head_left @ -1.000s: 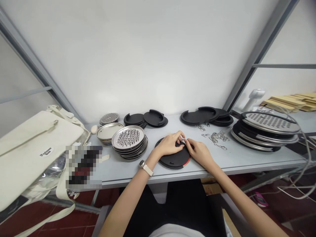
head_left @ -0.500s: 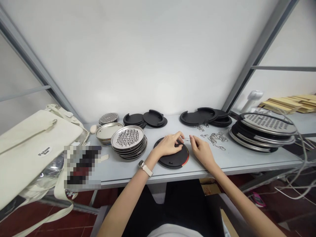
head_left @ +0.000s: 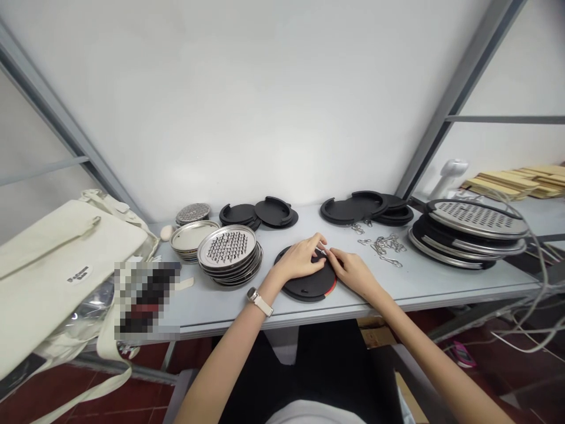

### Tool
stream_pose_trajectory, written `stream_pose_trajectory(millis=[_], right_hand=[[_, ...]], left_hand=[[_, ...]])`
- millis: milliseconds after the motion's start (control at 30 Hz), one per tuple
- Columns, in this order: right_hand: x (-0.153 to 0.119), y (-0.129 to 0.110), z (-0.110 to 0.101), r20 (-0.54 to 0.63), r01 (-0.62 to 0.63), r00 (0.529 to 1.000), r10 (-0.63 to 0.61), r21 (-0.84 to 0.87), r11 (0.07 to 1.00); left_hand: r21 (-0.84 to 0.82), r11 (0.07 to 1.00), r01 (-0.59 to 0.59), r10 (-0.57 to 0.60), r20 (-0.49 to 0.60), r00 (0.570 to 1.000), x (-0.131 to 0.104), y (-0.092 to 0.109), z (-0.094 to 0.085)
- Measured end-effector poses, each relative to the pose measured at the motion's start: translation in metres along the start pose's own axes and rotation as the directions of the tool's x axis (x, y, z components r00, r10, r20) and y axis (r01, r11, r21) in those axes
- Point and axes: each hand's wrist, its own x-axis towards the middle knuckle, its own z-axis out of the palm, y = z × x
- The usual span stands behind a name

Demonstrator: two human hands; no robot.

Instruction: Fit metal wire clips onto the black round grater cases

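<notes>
A round black plastic holder (head_left: 309, 285) lies on the table before me, with a strip of red and yellow showing at its right rim. My left hand (head_left: 301, 259) grips it from above, fingers bent over its far side and thumb on its face. At the upper right rim, my right hand (head_left: 351, 270) pinches a small metal wire clip, mostly hidden between the two hands. Several loose wire clips (head_left: 388, 244) lie to the right. Beside my left hand stands a stack of round metal graters (head_left: 227, 247).
Black holders (head_left: 353, 209) lie along the wall. Graters in black holders (head_left: 470, 235) are piled at the right. A stack of metal discs (head_left: 189, 235) stands at the left, near a cream bag (head_left: 66, 277). Cables (head_left: 541, 259) hang off the right end.
My right hand has moved left with the wire clip, from beside the black holder to its upper right rim, meeting my left fingertips. My left hand has stayed on the holder.
</notes>
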Motion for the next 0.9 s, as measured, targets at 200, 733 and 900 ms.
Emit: stream_pose_trajectory(millis=[200, 733, 900], right_hand=[[-0.0011, 0.0006, 0.0038, -0.047, -0.023, 0.999, 0.020, -0.062, 0.998], [0.0002, 0.0058, 0.0057, -0.147, -0.125, 0.982, 0.117, -0.047, 0.991], [0.0019, 0.0069, 0.0079, -0.059, -0.092, 0.995, 0.085, -0.122, 0.988]], left_hand=[[-0.058, 0.998, 0.021, -0.022, -0.008, 1.000, 0.0012, -0.0022, 0.0013], [0.036, 0.999, -0.037, 0.038, -0.039, 0.999, 0.0000, -0.0025, 0.0013], [0.073, 0.997, -0.019, 0.022, -0.043, 0.999, -0.0007, -0.0002, -0.0007]])
